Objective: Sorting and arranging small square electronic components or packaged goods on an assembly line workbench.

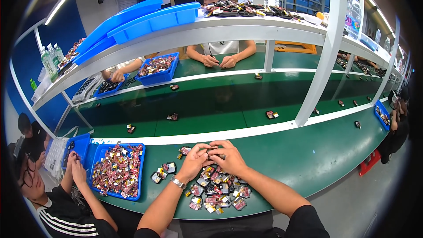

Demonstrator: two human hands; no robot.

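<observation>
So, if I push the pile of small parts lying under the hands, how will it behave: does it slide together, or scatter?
The pile of small parts would probably scatter: the pieces lie loose and separate on the smooth green table. Each looks small and flat, so likely light and unlikely to roll. The thin wires seem floppy and could snag neighbouring pieces.

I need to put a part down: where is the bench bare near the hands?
Bare green bench lies right of the right hand, up to the white strip. Crowded: the parts pile under both hands, and the blue tray beyond the left hand.
</observation>
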